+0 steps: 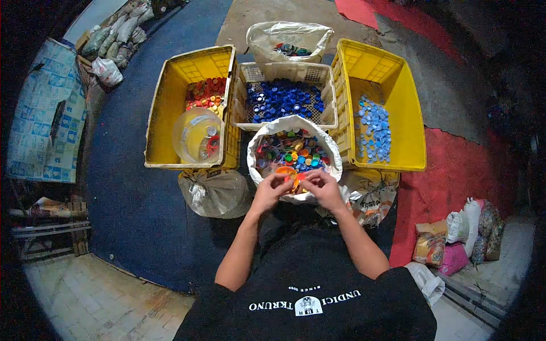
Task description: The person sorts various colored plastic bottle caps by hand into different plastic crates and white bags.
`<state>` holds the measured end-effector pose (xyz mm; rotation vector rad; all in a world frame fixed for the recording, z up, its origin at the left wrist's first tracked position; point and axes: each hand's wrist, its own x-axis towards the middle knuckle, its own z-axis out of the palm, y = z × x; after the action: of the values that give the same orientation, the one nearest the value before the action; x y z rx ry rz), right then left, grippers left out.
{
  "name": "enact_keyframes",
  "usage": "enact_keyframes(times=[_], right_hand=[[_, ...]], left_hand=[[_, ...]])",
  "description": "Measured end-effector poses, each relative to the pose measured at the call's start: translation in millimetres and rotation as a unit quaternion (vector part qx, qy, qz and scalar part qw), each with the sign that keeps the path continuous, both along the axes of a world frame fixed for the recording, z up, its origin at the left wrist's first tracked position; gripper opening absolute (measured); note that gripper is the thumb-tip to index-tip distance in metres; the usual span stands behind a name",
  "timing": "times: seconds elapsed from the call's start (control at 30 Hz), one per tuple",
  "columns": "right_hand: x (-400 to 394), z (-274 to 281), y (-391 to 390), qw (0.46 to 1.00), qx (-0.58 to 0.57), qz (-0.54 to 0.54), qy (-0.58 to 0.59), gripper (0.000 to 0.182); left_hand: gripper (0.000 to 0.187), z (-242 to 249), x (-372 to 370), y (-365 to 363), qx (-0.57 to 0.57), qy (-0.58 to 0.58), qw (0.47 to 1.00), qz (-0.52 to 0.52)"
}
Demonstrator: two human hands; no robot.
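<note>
My left hand (269, 188) and my right hand (323, 186) meet over the near rim of a white sack (257, 165) full of mixed coloured bottle caps (291, 151). Both pinch a small orange and yellow cap (296, 181) between their fingertips. A larger orange cap (284, 170) lies just beyond my left fingers.
A yellow crate (170, 113) at left holds red and yellow caps and a clear plastic jar (197, 135). A white basket (284, 98) holds dark blue caps. The right yellow crate (398, 96) holds light blue caps. Bags lie around: (215, 192), (289, 37), (455, 238).
</note>
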<state>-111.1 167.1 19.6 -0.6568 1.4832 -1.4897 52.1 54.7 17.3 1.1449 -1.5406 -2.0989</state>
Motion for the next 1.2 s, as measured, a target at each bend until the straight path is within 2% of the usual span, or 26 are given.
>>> enact_keyframes(times=[0.03, 0.07, 0.1, 0.17, 0.2, 0.27, 0.3, 0.37, 0.4, 0.47, 0.5, 0.57, 0.6, 0.67, 0.77, 0.87, 1.03, 1.1, 1.13, 1.2], right_hand=[[8, -2, -2, 0.999, -0.034, 0.019, -0.009, 0.016], [14, -4, 0, 0.996, -0.046, 0.051, 0.059, 0.014], [21, -4, -2, 0.996, -0.023, 0.054, 0.06, 0.014], [25, -2, -4, 0.985, -0.029, 0.076, 0.154, 0.016], [25, 1, -7, 0.985, -0.03, 0.076, 0.154, 0.016], [23, 5, -13, 0.936, -0.08, 0.144, 0.311, 0.019], [20, 7, -18, 0.936, -0.08, 0.144, 0.31, 0.019], [7, 9, -35, 0.951, -0.047, 0.167, 0.255, 0.023], [-2, -3, -47, 0.966, 0.037, 0.145, 0.211, 0.025], [-21, -49, -73, 0.924, 0.101, 0.097, 0.356, 0.027], [-26, -62, -85, 0.924, 0.1, 0.098, 0.355, 0.027], [-29, -80, -101, 0.838, 0.296, 0.191, 0.417, 0.024], [-27, -84, -107, 0.839, 0.293, 0.191, 0.416, 0.024], [-20, -93, -115, 0.799, 0.347, 0.22, 0.438, 0.023], [-16, -122, -119, 0.779, 0.349, 0.232, 0.467, 0.023], [-11, -110, -110, 0.806, 0.284, 0.206, 0.477, 0.023], [-10, -103, -109, 0.837, 0.246, 0.158, 0.462, 0.025], [-9, -107, -111, 0.87, 0.214, 0.1, 0.433, 0.026], [-10, -109, -115, 0.848, 0.251, 0.118, 0.451, 0.027], [-11, -117, -118, 0.851, 0.257, 0.122, 0.441, 0.026]], left_hand=[[0.038, 7, 2, 2, 0.087, 0.027, 0.996, 0.0], [0.034, 15, 3, 6, 0.115, 0.013, 0.993, 0.015], [0.034, 11, 5, 9, 0.115, 0.013, 0.993, 0.014], [0.034, 2, 12, 13, 0.155, 0.064, 0.984, 0.065], [0.038, 2, 17, 12, 0.136, 0.03, 0.988, 0.062], [0.039, 2, 24, 14, 0.14, 0.038, 0.986, 0.087], [0.041, 2, 27, 13, 0.144, 0.047, 0.982, 0.113], [0.041, 12, 37, 6, 0.152, 0.036, 0.981, 0.111], [0.041, 15, 40, 4, 0.161, 0.027, 0.981, 0.108], [0.04, 15, 45, 1, 0.176, 0.038, 0.975, 0.127], [0.039, 15, 46, -1, 0.19, 0.051, 0.97, 0.144], [0.039, 12, 46, -3, 0.186, 0.053, 0.969, 0.153], [0.039, 13, 45, -5, 0.182, 0.057, 0.968, 0.161], [0.039, 16, 45, -10, 0.182, 0.057, 0.969, 0.16], [0.038, 17, 45, -12, 0.187, 0.07, 0.964, 0.175], [0.037, 5, 41, -13, 0.189, 0.086, 0.961, 0.181], [0.036, 6, 26, -14, 0.197, 0.08, 0.961, 0.177], [0.039, 6, 21, -17, 0.191, 0.076, 0.965, 0.164], [0.04, 5, 19, -19, 0.187, 0.061, 0.969, 0.152], [0.042, 5, 16, -21, 0.181, 0.048, 0.973, 0.133]])
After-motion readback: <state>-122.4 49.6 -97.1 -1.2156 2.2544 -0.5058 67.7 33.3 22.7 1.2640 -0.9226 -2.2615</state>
